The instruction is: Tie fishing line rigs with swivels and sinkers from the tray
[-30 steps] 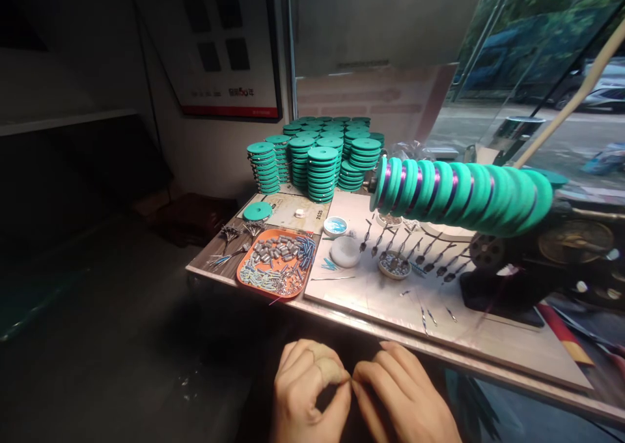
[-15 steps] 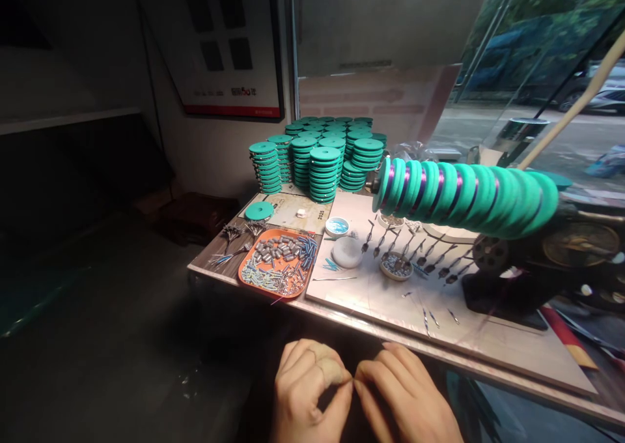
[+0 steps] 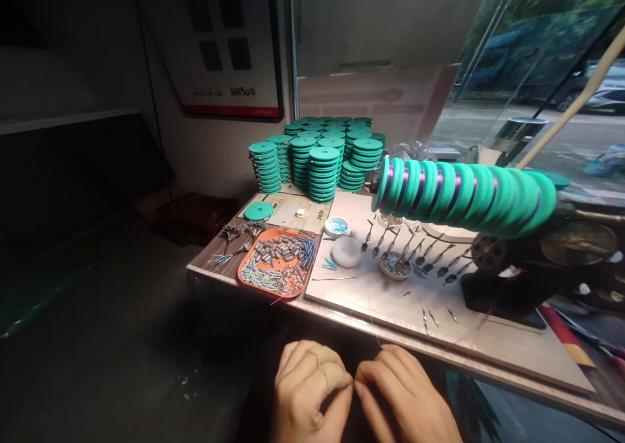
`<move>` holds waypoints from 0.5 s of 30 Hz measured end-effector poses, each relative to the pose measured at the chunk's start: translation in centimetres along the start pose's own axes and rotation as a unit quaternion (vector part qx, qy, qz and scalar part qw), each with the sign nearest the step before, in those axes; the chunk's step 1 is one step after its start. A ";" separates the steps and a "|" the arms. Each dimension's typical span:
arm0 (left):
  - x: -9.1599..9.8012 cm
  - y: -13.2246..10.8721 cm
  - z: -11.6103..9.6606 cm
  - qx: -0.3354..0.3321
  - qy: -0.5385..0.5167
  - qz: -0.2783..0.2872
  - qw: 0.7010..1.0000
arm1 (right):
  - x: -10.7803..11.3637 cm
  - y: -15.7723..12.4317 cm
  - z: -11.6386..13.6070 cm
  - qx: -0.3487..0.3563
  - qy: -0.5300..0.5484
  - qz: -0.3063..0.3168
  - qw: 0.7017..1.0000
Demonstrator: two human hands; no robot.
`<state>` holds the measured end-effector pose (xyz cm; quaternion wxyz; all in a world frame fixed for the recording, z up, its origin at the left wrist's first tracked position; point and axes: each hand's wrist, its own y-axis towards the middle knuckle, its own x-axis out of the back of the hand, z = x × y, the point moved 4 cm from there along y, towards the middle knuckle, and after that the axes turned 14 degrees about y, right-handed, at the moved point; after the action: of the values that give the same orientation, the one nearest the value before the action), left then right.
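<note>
In front of the table edge, my left hand [image 3: 312,391] is closed in a pinch, thumb against forefinger, with tan wraps round two of its fingers. Right beside it, my right hand [image 3: 403,394] pinches too, and the fingertips of both hands meet. A thin line [image 3: 375,322] runs from my right hand up over the board. Whatever lies between the left fingertips is too small to make out. Nearest on the board are several small swivel-like metal pieces [image 3: 432,318].
An orange tray [image 3: 241,280] holds sinkers and small fittings. Green foam spools [image 3: 323,169] stand stacked behind. More spools wound with purple line [image 3: 459,195] sit on a machine shaft at right, lead weights hanging below. Small dishes [image 3: 395,275] and a white disc [image 3: 346,253] lie on the board [image 3: 351,300].
Both hands stay almost where they were, fingertips together. The thin line above my right hand now shows more clearly. The spools look unchanged.
</note>
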<state>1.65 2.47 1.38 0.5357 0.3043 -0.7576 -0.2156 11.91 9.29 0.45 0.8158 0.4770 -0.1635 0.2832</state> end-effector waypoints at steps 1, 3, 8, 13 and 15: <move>0.0 0.0 0.0 0.000 -0.001 0.001 1.000 | 0.0 0.0 0.0 -0.001 0.004 0.001 1.000; 0.1 0.0 0.0 -0.003 -0.002 0.002 1.000 | 0.0 -0.1 -0.1 -0.005 0.010 0.002 1.000; -0.1 -0.4 0.2 -0.004 -0.006 0.016 1.000 | 0.0 -0.1 -0.1 -0.007 0.021 0.003 1.000; -0.3 -0.6 0.4 -0.003 -0.010 0.031 0.999 | 0.3 0.2 0.0 -0.006 0.016 0.004 1.000; -0.3 -0.6 0.3 -0.005 -0.009 0.037 0.999 | 0.3 0.2 0.1 -0.003 0.013 0.003 1.000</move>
<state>1.57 2.26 0.67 0.5380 0.2714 -0.7719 -0.2026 12.04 9.42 0.82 0.8185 0.4702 -0.1550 0.2916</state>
